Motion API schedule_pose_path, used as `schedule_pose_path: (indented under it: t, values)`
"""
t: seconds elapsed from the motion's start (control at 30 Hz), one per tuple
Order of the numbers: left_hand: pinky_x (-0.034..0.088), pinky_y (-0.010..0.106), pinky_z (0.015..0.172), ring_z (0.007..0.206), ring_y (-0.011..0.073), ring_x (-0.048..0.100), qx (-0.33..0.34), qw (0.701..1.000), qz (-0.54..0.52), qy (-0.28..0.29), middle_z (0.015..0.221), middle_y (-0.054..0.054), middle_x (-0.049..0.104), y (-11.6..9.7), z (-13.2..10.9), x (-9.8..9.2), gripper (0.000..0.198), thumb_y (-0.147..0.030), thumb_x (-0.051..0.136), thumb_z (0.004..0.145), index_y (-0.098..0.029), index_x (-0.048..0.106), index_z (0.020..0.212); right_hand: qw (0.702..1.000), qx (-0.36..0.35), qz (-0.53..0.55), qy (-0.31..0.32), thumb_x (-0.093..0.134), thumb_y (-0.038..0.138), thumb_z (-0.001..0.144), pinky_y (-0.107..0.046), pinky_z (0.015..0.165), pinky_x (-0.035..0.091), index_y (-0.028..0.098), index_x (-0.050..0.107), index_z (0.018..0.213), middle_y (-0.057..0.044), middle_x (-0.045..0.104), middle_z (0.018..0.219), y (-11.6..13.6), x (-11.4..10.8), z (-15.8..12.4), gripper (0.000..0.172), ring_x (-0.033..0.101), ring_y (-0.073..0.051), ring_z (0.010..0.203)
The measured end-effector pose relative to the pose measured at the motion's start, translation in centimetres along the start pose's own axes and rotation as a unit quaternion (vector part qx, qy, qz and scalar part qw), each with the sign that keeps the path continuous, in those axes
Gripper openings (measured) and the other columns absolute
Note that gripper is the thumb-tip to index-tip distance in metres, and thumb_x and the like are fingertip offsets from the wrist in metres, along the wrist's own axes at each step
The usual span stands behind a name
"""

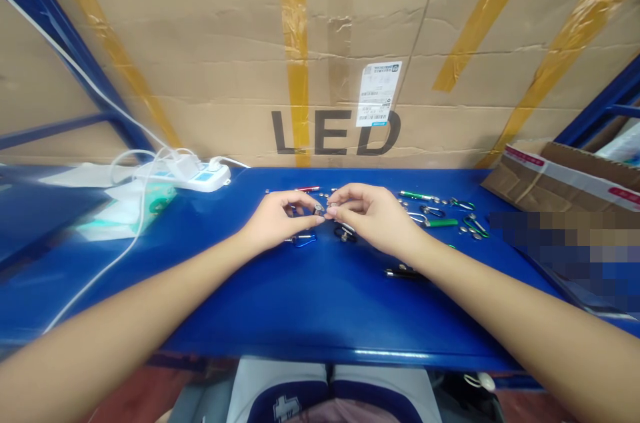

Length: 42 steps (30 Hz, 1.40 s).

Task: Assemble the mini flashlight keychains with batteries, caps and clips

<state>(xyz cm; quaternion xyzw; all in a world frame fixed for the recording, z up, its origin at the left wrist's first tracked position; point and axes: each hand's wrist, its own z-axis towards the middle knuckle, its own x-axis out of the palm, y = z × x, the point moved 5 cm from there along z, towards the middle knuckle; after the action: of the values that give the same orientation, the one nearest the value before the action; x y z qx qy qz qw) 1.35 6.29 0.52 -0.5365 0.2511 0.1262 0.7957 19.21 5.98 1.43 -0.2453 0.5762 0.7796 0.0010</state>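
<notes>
My left hand [276,215] is closed in a pinch, thumb and forefinger on small silver button cells [318,209]. Opposite it, almost touching, my right hand [373,213] pinches another small silver button cell [332,207], partly covered by the fingers. Below the left hand lies a blue carabiner clip [303,240]. A black carabiner [345,232] rests just under the right hand. Behind the left hand there is a red metal tube [307,189]. Near the right wrist lies a black tube [400,272].
Right of my hands lie a green tube [441,223], a green penlight-like tube [416,196], several carabiners and loose cells [470,232]. An open cardboard box [565,183] stands at the right. A white power strip [213,178] with cables sits at the left. A large carton [215,76] walls the back.
</notes>
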Motion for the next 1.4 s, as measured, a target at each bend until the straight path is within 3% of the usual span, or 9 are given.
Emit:
schedule_pose_path:
  t: [0.23,0.43,0.63,0.9,1.1,1.2,1.27,1.4]
  values:
    - [0.044,0.023,0.058,0.059,0.0099,0.053,-0.009,1.000,-0.004,0.023,0.079,0.002,0.072,-0.5,-0.2,0.3,0.026,-0.037,0.079,0.072,-0.017,0.076,0.090,0.983,-0.142,-0.103,-0.055,0.072,0.026,0.083,-0.025,0.062,0.054,0.019,0.072,0.087,-0.004,0.072,0.090,1.6,-0.3,-0.2,0.008,0.067,-0.016,0.079]
    - [0.043,0.023,0.063,0.065,0.0107,0.056,0.010,0.999,-0.031,0.034,0.078,0.002,0.073,-0.8,-0.2,0.7,0.024,-0.034,0.081,0.071,-0.016,0.075,0.087,0.971,-0.192,-0.137,-0.033,0.070,0.020,0.084,-0.028,0.068,0.051,0.020,0.074,0.087,-0.004,0.070,0.088,2.2,0.3,-0.5,0.005,0.064,-0.015,0.076]
    - [0.046,0.025,0.070,0.074,0.0133,0.061,-0.003,0.996,-0.078,0.031,0.087,0.006,0.075,-0.3,-0.2,1.0,0.043,-0.029,0.083,0.067,-0.013,0.069,0.105,0.968,-0.207,-0.135,-0.030,0.072,0.019,0.083,-0.028,0.066,0.048,0.019,0.075,0.087,-0.003,0.069,0.084,2.2,0.5,-0.6,0.005,0.061,-0.014,0.071]
    - [0.046,0.025,0.069,0.072,0.0126,0.059,0.003,0.997,-0.072,0.023,0.087,0.006,0.074,-0.5,-0.3,1.1,0.041,-0.030,0.083,0.067,-0.013,0.069,0.103,0.977,-0.189,-0.097,-0.025,0.074,0.021,0.080,-0.027,0.065,0.048,0.020,0.074,0.086,-0.002,0.064,0.086,2.0,0.7,-0.4,0.006,0.059,-0.013,0.069]
    - [0.045,0.025,0.067,0.067,0.0108,0.056,-0.006,0.996,-0.087,0.016,0.084,0.003,0.072,-0.1,-0.2,0.8,0.044,-0.029,0.084,0.066,-0.014,0.069,0.104,0.971,-0.187,-0.147,-0.016,0.076,0.024,0.077,-0.029,0.068,0.049,0.021,0.072,0.100,-0.005,0.063,0.099,2.2,0.1,-0.4,0.024,0.059,-0.013,0.074]
    - [0.044,0.026,0.067,0.069,0.0121,0.059,-0.015,0.996,-0.084,0.001,0.087,0.005,0.073,0.0,-0.1,0.4,0.047,-0.032,0.084,0.067,-0.015,0.069,0.107,0.967,-0.169,-0.191,-0.020,0.070,0.019,0.079,-0.029,0.069,0.049,0.019,0.070,0.102,-0.005,0.064,0.100,2.4,-0.8,-0.3,0.023,0.060,-0.014,0.075]
    - [0.044,0.026,0.067,0.069,0.0124,0.059,-0.013,0.997,-0.075,-0.005,0.087,0.004,0.073,0.0,0.0,0.2,0.046,-0.032,0.083,0.068,-0.016,0.069,0.109,0.962,-0.144,-0.231,0.009,0.066,0.016,0.079,-0.030,0.071,0.049,0.018,0.070,0.096,-0.005,0.065,0.095,2.3,-1.1,-0.1,0.017,0.060,-0.016,0.076]
    - [0.044,0.026,0.066,0.070,0.0126,0.059,-0.005,0.999,-0.052,-0.012,0.088,0.004,0.072,-0.1,0.1,0.0,0.038,-0.035,0.081,0.072,-0.017,0.071,0.104,0.931,-0.120,-0.310,0.149,0.062,0.012,0.077,-0.033,0.080,0.048,0.019,0.071,0.089,-0.005,0.066,0.093,1.8,-1.0,-0.3,0.016,0.062,-0.019,0.084]
